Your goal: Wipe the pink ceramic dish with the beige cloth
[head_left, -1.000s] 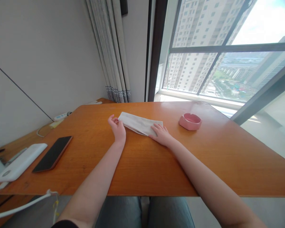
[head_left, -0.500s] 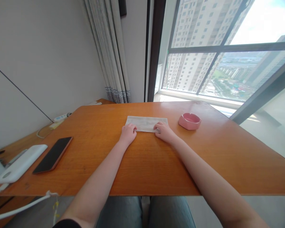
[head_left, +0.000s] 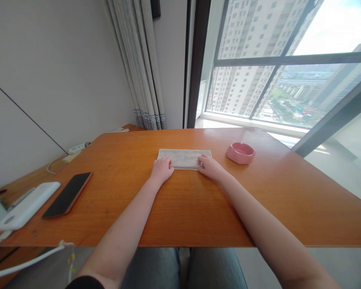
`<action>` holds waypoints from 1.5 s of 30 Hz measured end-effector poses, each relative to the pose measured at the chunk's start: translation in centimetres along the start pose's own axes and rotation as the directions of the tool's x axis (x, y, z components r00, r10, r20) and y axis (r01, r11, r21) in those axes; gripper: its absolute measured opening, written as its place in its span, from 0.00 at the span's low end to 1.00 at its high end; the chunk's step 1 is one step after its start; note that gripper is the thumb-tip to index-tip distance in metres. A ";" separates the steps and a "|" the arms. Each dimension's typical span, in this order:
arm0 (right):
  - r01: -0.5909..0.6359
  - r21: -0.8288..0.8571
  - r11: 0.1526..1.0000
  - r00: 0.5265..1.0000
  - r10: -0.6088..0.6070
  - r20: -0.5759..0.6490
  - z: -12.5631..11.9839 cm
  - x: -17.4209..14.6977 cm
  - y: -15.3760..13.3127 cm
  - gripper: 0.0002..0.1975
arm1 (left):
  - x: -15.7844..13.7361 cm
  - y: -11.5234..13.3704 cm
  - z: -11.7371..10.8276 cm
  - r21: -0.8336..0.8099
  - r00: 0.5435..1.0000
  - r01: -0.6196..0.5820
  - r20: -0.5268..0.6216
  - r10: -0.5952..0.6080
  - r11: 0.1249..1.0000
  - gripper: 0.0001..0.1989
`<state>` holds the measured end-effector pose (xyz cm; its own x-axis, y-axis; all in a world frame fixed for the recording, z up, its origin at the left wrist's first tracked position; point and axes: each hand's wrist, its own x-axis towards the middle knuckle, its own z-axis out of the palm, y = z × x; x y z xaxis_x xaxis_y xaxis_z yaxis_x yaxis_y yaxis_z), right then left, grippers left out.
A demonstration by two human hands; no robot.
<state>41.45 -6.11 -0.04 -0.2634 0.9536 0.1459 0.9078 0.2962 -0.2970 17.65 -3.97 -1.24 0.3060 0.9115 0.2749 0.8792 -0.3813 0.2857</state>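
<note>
Lying level at mid-frame, no longer slanted, the folded white cloth [head_left: 185, 159] seems squared up, its near corners gripped by the left hand [head_left: 161, 169] and right hand [head_left: 209, 166].

1. I saw the folded white cloth [head_left: 185, 157] turn from a slant to lie straight across before the person.
2. The left hand [head_left: 162, 169] came from its far left corner to grip the near left.
3. The right hand [head_left: 209, 166], earlier laid flat, curled around the near right corner.
</note>
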 end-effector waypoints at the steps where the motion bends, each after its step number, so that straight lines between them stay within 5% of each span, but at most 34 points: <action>1: 0.005 0.003 1.000 1.000 -0.005 0.004 0.0 0.0 0.0 0.08 | 0.0 0.0 -0.1 -0.009 1.000 -0.005 -0.011 0.005 1.000 0.05; 7: 0.042 -0.051 0.998 0.985 -0.050 -0.168 -0.2 0.3 -0.1 0.08 | 0.4 0.3 -0.5 -0.052 0.984 -0.048 -0.175 0.038 0.997 0.08; 11: -0.006 -0.016 1.000 1.000 0.006 0.005 0.3 0.2 -0.1 0.11 | 0.4 0.0 0.0 -0.035 0.998 -0.053 -0.030 0.052 0.998 0.10; 15: 0.017 0.050 0.999 0.994 -0.022 0.111 0.3 -0.2 -0.2 0.05 | 0.1 -0.3 -0.1 -0.007 0.999 -0.042 0.023 0.042 0.999 0.10; 17: 0.010 0.070 0.998 0.993 -0.018 0.115 0.0 -0.3 -0.4 0.02 | -0.1 -0.1 -0.4 0.013 0.998 -0.029 0.058 0.028 0.999 0.07; 22: -0.082 0.038 0.996 0.996 0.080 0.049 0.0 -0.1 -1.0 0.19 | -0.3 1.3 -0.9 0.019 1.000 -0.029 0.001 0.029 0.999 0.10; 26: -0.099 -0.072 0.992 0.989 0.090 -0.121 1.7 0.1 -2.1 0.18 | -0.5 2.7 0.7 -0.053 0.970 -0.227 0.078 0.230 0.973 0.21; 30: -0.154 -0.180 0.972 0.986 0.163 0.038 3.4 0.1 -2.5 0.30 | -0.6 2.8 2.3 -0.007 0.944 -0.220 0.250 0.215 0.975 0.26; 35: -0.120 -0.135 0.984 0.990 0.129 0.063 2.7 0.0 -2.4 0.27 | -0.2 1.6 1.5 0.002 0.992 -0.027 0.121 0.027 1.000 0.27; 38: -0.135 -0.087 0.987 0.991 0.135 0.002 2.1 0.1 -2.3 0.24 | 0.0 1.2 1.0 -0.058 0.993 -0.097 0.061 0.100 0.994 0.26; 41: -0.182 -0.099 0.978 0.983 0.178 -0.047 2.3 0.3 -2.1 0.22 | 0.0 1.2 1.2 -0.048 0.981 -0.140 0.130 0.145 0.989 0.25; 45: -0.191 -0.134 0.972 0.981 0.195 0.014 2.3 0.4 -1.5 0.26 | 0.2 1.2 0.7 -0.060 0.992 -0.118 0.047 0.120 0.991 0.23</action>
<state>39.22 -6.09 -1.75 -0.0862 0.9937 0.0719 0.9768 0.0985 -0.1904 19.03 -4.17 -1.53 0.4265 0.8652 0.2639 0.8134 -0.4944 0.3064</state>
